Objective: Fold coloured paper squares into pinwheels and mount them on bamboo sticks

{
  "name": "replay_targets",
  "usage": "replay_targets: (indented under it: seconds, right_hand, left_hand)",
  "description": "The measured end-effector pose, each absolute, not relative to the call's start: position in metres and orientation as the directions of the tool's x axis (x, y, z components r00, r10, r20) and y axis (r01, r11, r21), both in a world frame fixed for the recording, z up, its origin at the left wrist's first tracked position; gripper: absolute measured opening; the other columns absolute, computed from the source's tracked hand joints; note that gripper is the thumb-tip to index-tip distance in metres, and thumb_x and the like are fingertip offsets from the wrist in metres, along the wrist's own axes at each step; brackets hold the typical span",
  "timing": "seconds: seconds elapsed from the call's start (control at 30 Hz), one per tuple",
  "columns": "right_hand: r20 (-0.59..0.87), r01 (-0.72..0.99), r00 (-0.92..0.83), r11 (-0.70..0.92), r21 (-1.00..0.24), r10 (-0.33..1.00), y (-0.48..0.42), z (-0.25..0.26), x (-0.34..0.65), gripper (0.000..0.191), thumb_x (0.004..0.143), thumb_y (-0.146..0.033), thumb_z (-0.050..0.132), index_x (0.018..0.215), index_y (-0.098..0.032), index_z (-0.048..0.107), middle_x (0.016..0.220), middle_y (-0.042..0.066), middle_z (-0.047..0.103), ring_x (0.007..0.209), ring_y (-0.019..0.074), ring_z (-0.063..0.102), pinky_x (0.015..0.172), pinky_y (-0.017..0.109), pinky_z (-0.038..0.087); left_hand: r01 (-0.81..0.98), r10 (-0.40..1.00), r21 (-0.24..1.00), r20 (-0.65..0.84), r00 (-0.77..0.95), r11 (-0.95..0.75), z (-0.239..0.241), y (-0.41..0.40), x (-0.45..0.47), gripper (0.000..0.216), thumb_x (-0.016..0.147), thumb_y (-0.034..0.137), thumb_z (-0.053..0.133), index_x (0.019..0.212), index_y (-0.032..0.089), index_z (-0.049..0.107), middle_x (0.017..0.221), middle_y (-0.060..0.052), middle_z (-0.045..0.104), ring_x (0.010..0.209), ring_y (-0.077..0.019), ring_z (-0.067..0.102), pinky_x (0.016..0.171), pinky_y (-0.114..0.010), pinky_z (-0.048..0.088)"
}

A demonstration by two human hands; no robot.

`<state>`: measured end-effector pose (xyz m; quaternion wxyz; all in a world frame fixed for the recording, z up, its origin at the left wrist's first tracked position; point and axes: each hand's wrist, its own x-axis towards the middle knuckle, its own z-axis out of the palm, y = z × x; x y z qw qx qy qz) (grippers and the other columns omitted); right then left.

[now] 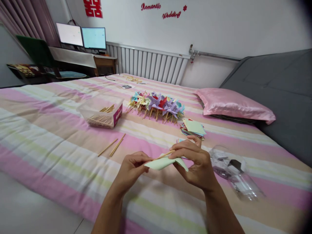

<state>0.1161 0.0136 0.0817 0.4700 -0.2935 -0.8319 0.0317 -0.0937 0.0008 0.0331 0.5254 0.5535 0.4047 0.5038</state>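
Observation:
My left hand (131, 169) and my right hand (195, 161) meet above the striped bed, both closed on a pale green folded paper pinwheel (162, 163) with a thin wooden stick (163, 155) running across it. The left fingers pinch the stick's near end and the paper's edge. The right hand grips the paper's other side, with one finger raised. Just beyond the right hand lies a stack of coloured paper squares (193, 127). Two loose sticks (112, 147) rest on the bed to the left.
A row of finished pinwheels (156, 103) lies mid-bed beside a clear box of sticks (102, 112). A clear plastic container (231, 170) lies at my right. A pink pillow (234, 104), grey headboard (280, 84), radiator and desk with monitors (81, 37) stand behind.

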Motion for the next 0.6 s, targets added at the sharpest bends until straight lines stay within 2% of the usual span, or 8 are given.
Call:
replay_targets:
  seconds: [0.6]
  right_hand:
    - [0.783, 0.454, -0.38, 0.837, -0.305, 0.492, 0.0131, 0.0823, 0.1185, 0.019, 0.07, -0.007, 0.065, 0.079, -0.024, 0.067, 0.081, 0.0, 0.072, 0.074, 0.0182, 0.068, 0.095, 0.044, 0.029]
  left_hand:
    - [-0.048, 0.972, 0.983, 0.185, 0.148, -0.179, 0.0286, 0.0013, -0.091, 0.018, 0.067, 0.013, 0.068, 0.077, 0.022, 0.079, 0.067, -0.005, 0.062, 0.063, -0.0128, 0.052, 0.054, -0.021, 0.039]
